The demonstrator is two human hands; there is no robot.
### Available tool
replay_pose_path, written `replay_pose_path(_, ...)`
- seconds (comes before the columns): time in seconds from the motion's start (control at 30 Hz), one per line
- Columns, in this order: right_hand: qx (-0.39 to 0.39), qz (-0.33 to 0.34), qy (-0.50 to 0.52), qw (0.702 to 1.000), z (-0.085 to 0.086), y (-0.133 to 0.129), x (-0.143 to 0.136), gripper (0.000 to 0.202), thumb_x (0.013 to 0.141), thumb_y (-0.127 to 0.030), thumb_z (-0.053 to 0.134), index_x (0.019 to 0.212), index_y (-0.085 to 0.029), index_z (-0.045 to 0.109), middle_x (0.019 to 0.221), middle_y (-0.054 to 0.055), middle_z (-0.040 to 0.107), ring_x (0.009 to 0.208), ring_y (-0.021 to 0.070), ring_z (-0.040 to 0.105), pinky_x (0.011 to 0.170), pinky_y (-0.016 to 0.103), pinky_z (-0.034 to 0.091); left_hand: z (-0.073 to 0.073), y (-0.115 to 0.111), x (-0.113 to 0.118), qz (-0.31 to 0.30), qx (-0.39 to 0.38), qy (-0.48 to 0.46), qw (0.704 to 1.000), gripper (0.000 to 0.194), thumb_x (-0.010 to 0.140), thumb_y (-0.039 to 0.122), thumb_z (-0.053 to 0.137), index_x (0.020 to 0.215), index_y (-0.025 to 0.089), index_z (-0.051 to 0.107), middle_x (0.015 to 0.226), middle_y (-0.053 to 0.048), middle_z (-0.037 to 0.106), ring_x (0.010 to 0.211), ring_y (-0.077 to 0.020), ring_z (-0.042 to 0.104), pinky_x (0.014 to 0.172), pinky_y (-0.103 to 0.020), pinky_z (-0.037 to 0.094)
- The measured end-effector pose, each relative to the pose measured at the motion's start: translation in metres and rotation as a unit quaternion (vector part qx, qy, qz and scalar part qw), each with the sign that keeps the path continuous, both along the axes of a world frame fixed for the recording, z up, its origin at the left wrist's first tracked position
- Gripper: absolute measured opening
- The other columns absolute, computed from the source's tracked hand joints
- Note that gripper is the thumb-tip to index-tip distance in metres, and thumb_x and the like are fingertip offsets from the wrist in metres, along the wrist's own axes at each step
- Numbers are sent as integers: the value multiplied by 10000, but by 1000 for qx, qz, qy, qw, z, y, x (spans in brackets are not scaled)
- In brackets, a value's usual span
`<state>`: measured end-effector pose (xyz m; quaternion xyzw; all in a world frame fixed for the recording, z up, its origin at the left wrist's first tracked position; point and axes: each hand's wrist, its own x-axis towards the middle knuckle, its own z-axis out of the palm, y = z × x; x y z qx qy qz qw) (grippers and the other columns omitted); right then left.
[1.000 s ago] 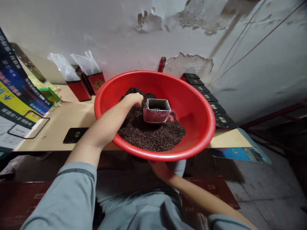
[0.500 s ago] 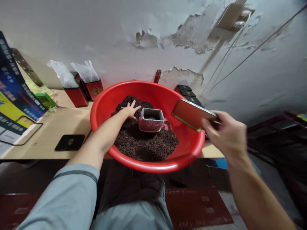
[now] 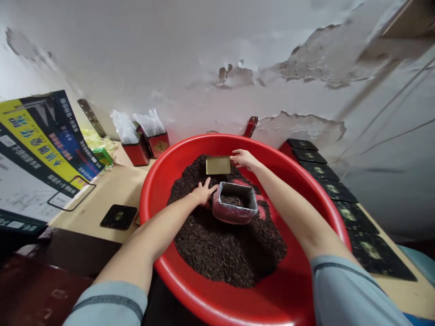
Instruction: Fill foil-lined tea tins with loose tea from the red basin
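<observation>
A large red basin (image 3: 145, 194) is sitting on a pale table (image 3: 110, 185) and is holding a spread of loose, dark, dry bits (image 3: 217, 253). Near the basin's middle, an open container (image 3: 233, 213), partly filled with the same bits, is standing upright among them. The left hand (image 3: 204, 194) is reaching in with an open grip, its fingers spreading at the container's left side; whether they are touching it is hard to tell. The right hand (image 3: 244, 159) is reaching across behind the container, its fingertips meeting the right edge of a gold-coloured rectangular lid (image 3: 218, 166); whether its grip is closing on the lid cannot be told. Two red tins (image 3: 137, 155) (image 3: 159, 144), plastic bags (image 3: 124, 127) rising from them, are standing by the table's back edge, left of the basin. A black square plate (image 3: 118, 217) is lying near the front left edge. Black-topped pieces (image 3: 340, 190) are lining the right side.
</observation>
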<state>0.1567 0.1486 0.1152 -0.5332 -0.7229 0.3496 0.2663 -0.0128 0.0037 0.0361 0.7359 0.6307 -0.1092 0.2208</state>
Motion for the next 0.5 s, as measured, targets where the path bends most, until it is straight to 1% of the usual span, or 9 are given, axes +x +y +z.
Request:
replay_pose_path(0.1,47,10,0,999,6,-9,4,348,856,-155,660,1200,-103,640,1045,125,731,901,175,682,926,366,546,-4,2,-1,-12,4,-4,1000,1363,566,506,936,1618,368,81,1687,-201,-98,1467,-566,220,1110,-604,400)
replay_pose_path(0.17,128,43,12,991,16,-26,12,338,884,-179,623,1217,-124,638,1112,113,712,956,164,662,965,344,515,-2,4,2,-27,3,0,1000,1343,578,482,929,1620,338,94,1688,-214,-50,1483,-555,186,1116,-608,390)
replay_pose_path(0.23,245,107,18,963,28,-54,21,301,913,-210,579,1197,-133,646,1080,106,705,938,171,653,896,329,528,5,7,6,-33,-25,27,999,1346,557,443,939,1619,325,120,1689,-210,-39,1490,-555,161,1104,-617,402)
replay_pose_path(0.3,342,192,1,920,36,-94,27,260,944,-237,538,1148,-140,665,1003,99,696,871,176,641,789,316,530,15,10,6,-42,-74,57,995,1348,522,411,953,1616,290,175,1690,-210,-42,1477,-541,230,1105,-596,420)
replay_pose_path(0.33,361,241,-18,901,38,-119,30,251,961,-239,511,1131,-147,672,975,93,689,829,170,629,755,309,524,21,11,5,-54,-98,67,991,1327,510,399,957,1608,267,223,1691,-208,-12,1464,-518,289,1114,-571,427)
replay_pose_path(0.37,365,297,-45,881,37,-145,31,256,976,-230,482,1119,-151,680,958,92,686,805,166,621,740,308,518,26,11,3,-73,-118,70,988,1286,511,393,955,1594,242,279,1689,-206,56,1445,-488,350,1122,-539,437)
replay_pose_path(0.4,358,368,-82,854,34,-172,32,268,982,-219,465,1122,-155,686,950,93,689,819,174,625,745,312,521,30,10,0,-91,-137,66,984,1242,523,394,948,1581,225,321,1677,-202,143,1419,-457,408,1114,-506,460)
replay_pose_path(0.47,298,495,-191,794,20,-220,31,303,978,-193,468,1187,-135,680,975,121,694,915,213,646,810,350,536,36,3,-6,-108,-186,55,975,1231,538,416,934,1586,223,317,1640,-194,270,1362,-422,485,1024,-466,551)
replay_pose_path(0.5,263,518,-240,778,10,-239,30,344,972,-229,512,1268,-125,651,1028,151,695,981,256,652,833,389,547,37,-1,-8,-106,-209,49,971,1256,537,447,926,1596,226,288,1628,-197,293,1341,-420,502,949,-455,598)
